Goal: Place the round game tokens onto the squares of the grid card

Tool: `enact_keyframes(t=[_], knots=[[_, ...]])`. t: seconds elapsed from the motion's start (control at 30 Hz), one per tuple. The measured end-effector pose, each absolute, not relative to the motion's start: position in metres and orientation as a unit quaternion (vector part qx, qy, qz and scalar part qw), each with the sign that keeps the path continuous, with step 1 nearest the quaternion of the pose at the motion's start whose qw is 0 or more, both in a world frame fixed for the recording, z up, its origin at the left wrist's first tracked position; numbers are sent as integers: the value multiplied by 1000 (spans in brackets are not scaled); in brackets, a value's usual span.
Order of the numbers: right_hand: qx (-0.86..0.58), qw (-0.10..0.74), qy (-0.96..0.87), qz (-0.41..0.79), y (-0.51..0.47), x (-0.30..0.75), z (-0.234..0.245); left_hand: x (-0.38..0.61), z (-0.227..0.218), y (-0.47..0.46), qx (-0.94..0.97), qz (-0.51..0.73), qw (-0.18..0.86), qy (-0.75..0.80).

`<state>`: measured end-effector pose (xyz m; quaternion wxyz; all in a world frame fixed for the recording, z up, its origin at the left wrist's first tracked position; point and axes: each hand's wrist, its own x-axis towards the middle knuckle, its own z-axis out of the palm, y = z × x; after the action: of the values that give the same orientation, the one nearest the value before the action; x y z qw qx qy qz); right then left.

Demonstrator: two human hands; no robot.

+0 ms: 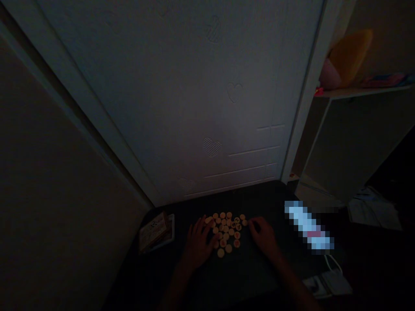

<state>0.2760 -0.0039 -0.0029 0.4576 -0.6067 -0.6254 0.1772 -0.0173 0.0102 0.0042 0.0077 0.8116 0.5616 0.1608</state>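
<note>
Several round, pale Chinese chess pieces [226, 229] lie in a loose cluster on the dark tabletop [246, 276]. A few show red or dark characters; the others look blank on top. Along the cluster's left side my left hand [198, 242] rests with its fingers spread, touching pieces at the edge. At the right side my right hand [263, 235] is curled, with thumb and forefinger brought together close to the outermost pieces [243, 217]. Whether something sits between those fingertips is too dark to tell.
On the left stands an open box [173, 229] with a printed brown lid [153, 231] leaning on it. A bright, pixelated object [308, 224] lies at the right, near a cable [335, 261] and a pale packet [333, 283]. A white panel [181, 108] with embossed hearts rises behind the table.
</note>
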Motion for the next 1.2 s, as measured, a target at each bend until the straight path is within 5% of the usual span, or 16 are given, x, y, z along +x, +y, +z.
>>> enact_keyframes(t=[1.03, 1.2], knots=[[-538, 483, -679, 129, -9, 272, -4, -44, -8, -61, 772, 222, -36, 594], [-504, 430, -737, 130, -3, 261, 9, -44, -8, -67, 765, 218, -32, 606]])
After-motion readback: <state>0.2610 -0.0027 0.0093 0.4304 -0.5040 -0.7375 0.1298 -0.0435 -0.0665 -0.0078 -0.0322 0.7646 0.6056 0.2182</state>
